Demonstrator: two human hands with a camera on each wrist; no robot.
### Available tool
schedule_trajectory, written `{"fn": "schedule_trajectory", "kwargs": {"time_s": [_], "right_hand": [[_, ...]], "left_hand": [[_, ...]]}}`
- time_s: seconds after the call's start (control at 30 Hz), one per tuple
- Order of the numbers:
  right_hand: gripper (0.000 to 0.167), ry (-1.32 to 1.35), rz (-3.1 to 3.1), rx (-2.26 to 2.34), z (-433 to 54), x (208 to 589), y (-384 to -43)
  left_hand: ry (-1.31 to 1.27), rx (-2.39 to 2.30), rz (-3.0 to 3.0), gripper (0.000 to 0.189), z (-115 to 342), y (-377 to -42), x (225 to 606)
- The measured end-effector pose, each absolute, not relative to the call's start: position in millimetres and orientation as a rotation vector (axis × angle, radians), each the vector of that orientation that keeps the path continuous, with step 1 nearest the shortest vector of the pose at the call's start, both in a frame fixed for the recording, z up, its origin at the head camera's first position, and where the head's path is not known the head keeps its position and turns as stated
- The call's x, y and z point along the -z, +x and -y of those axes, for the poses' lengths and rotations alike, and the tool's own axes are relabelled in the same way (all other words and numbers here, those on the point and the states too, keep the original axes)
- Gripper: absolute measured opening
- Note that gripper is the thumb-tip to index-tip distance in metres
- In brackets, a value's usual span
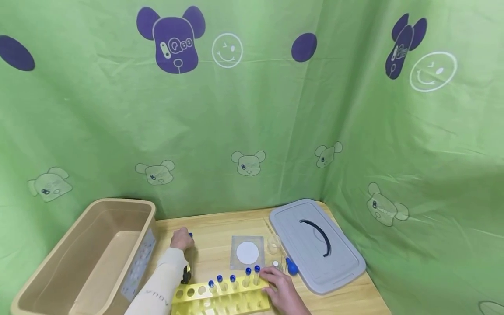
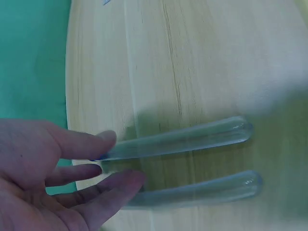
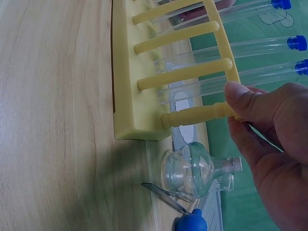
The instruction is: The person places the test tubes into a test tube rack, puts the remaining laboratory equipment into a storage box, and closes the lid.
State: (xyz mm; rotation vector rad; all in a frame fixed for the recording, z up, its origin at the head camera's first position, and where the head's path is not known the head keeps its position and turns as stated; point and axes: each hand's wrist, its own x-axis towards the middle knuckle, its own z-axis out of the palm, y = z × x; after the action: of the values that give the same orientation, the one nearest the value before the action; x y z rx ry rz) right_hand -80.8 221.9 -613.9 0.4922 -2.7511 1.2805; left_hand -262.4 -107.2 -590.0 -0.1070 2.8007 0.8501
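Two clear test tubes lie side by side on the table in the left wrist view, an upper tube and a lower tube. My left hand is at their capped ends beside the tan bin, thumb and fingers spread apart; the index finger covers the lower tube's cap, and a bit of blue cap shows under the thumb. My right hand grips the right end of a yellow test tube rack, thumb over its upper bar. Several blue-capped tubes stand upright in the rack; its left holes hold none.
A tan bin stands at left, a grey lid with black handle lies at right. Between them are a gauze square with a white disc, a beaker, a glass flask, tweezers and a blue rubber bulb.
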Motion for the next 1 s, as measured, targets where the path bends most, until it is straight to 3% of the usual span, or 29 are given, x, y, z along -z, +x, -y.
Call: {"fn": "schedule_trajectory", "kwargs": {"time_s": [0.43,1.0], "right_hand": [[0.036,0.51,2.708,-1.25,-219.9,610.5,-78.8],[0.037,0.498,2.792,-1.268,-223.8,612.2,-80.1]], "left_hand": [[-0.136,-0.869,-2.795,0.034,102.5,-269.0,607.8],[-0.111,-0.993,-2.731,0.021,103.2,-271.4,606.9]]}}
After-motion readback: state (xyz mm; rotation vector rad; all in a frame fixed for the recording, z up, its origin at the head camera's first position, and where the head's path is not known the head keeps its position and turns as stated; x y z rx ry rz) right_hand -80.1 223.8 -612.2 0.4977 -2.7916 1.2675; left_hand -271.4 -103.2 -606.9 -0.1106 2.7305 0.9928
